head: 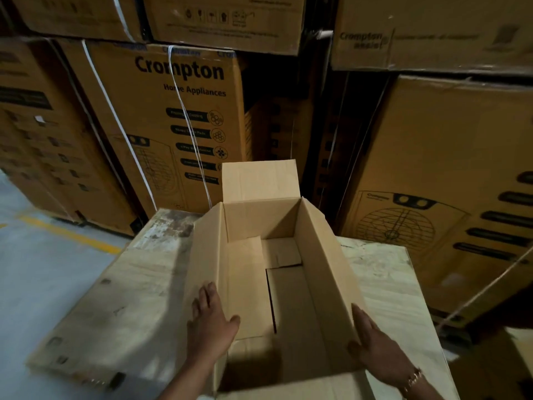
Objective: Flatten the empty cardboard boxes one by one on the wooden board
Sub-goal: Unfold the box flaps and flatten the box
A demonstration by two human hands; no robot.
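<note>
Head view: an open cardboard box stands on a wooden board, held by both hands.

Tall printed cartons (178,111) bound with white straps (115,116) are stacked in a wall across the back and right. A grey floor (43,269) with a yellow line (72,235) lies to the left. In front of the cartons sits the pale, stained wooden board (129,298). The box (317,269) rests on it upright, mouth up, with its far flap (259,180) standing and the folded bottom flaps visible inside. The left hand (209,321) clasps the box's left wall near the front corner, fingers spread flat on the outside and thumb hooked over the rim. The right hand (377,350) clasps the right wall in the same way, fingers straight along the outside and thumb at the inner edge. A bracelet (413,378) circles the right wrist.
</note>
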